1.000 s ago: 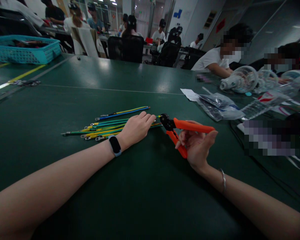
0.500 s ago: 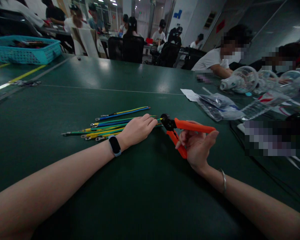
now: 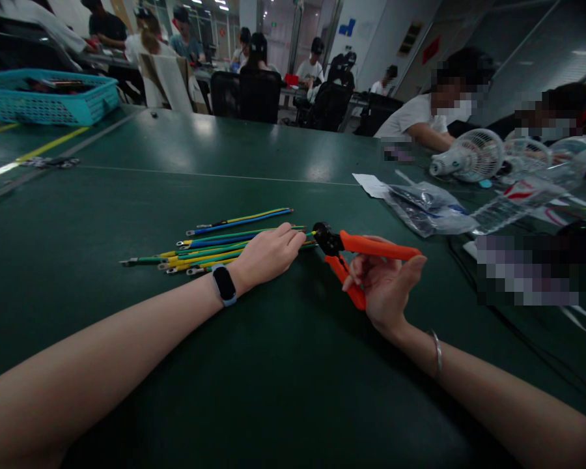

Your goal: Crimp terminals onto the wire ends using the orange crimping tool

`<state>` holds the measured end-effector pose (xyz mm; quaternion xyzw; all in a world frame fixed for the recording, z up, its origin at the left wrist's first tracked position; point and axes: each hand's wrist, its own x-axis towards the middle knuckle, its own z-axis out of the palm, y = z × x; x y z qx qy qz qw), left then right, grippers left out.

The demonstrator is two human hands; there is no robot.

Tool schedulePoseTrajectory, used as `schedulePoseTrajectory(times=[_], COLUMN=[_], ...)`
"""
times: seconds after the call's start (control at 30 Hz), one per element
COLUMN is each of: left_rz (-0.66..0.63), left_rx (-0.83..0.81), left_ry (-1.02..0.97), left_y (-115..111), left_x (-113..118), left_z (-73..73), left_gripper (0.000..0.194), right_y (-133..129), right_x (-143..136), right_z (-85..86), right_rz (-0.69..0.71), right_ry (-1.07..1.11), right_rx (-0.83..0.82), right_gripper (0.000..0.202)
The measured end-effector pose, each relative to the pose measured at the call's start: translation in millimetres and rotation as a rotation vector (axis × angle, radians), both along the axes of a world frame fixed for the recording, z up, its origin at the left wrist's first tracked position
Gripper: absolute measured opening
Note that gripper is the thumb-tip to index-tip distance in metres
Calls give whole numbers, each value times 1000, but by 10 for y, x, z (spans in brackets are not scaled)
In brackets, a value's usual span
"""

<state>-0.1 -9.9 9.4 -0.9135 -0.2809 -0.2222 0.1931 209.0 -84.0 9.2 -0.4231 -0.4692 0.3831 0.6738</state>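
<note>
The fingers of the left hand [image 3: 273, 253] curl down and grip a thin green-and-yellow insulated wire [image 3: 310, 234]; its end sticks out past the fingertips to the pliers' head, though whether it sits inside the jaws I cannot tell. The right hand [image 3: 385, 283], palm up, grips the black-headed pliers with orange handles [image 3: 328, 240], thumb against the upper handle and fingers around the lower one; the handles stand spread.

Under and beside the left hand lies a loose bundle of green, yellow and blue wires with metal ring terminals [image 3: 205, 253], and just beyond it a separate blue and yellow-green pair [image 3: 244, 221]. A dark-faced watch with a grey-blue strap [image 3: 224, 284] circles the left wrist, a silver bangle [image 3: 436, 352] the right.

Farther out on the dark green tabletop [image 3: 273, 391] are a clear plastic bag [image 3: 430, 212], a white fan [image 3: 476, 156] and, far left, a turquoise plastic basket [image 3: 78, 107]. A person in a white shirt [image 3: 403, 120] leans in near the fan.
</note>
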Motion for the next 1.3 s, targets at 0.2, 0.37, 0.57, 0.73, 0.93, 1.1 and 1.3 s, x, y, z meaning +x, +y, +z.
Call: schedulePoseTrajectory(times=[0.2,0.37,0.57,0.73,0.93,1.1,1.3], left_rz=[17,0,-27,3,28,24,7], left_rx=[14,11,24,13,42,25,-9], left_ry=[3,5,-10,1,-17,-7,15], left_y=[-12,-2,9,-8,-14,-4,5], left_x=[5,0,3,13,9,3,18], left_z=[7,6,-9,13,19,23,12], left_gripper=[10,12,14,11,9,10,13], right_y=[1,-6,-8,-14,-8,-18,-45], right_x=[3,-1,-3,-19,-19,-15,-39], right_z=[0,9,0,14,18,20,42], right_rz=[5,17,27,32,29,36,52], right_ry=[-3,-12,-12,0,2,-20,-43], right_rx=[-1,3,2,4,0,1,35], right_gripper=[74,73,73,73,74,74,65])
